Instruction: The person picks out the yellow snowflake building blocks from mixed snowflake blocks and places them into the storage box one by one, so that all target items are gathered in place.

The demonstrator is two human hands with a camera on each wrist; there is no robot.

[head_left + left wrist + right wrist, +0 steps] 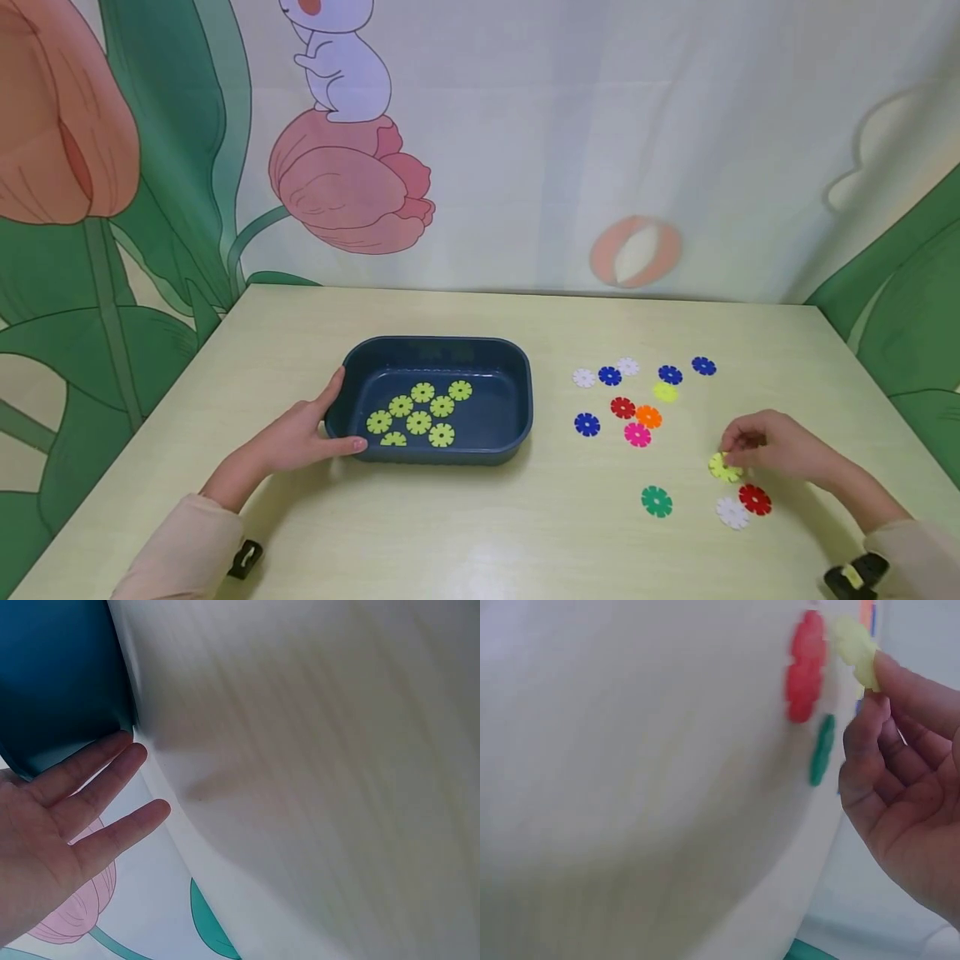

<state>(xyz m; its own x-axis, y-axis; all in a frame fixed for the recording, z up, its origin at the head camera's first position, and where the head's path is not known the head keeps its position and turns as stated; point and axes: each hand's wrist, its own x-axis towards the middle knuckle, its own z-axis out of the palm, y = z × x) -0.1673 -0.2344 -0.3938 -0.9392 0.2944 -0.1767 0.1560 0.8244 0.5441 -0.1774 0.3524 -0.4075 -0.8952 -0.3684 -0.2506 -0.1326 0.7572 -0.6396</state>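
My left hand (303,429) rests against the left end of a dark blue tray (465,457), thumb on the near side; in the left wrist view its other fingers are mostly straight. Several yellow-green snowflake discs (418,422) lie inside the tray. Toward the right of the table, my right hand (787,450) pinches a yellow snowflake disc (857,652) between thumb and index finger. Just below it on the table are a red disc (754,500) and a white disc (732,513). A green disc (657,502) lies to their left.
Between tray and right hand, farther back, several loose discs are spread: blue (587,425), orange (648,417), pink (637,435), red (622,407), white (584,378) and another yellow (665,392). A printed curtain (510,167) hangs behind the table's far edge.
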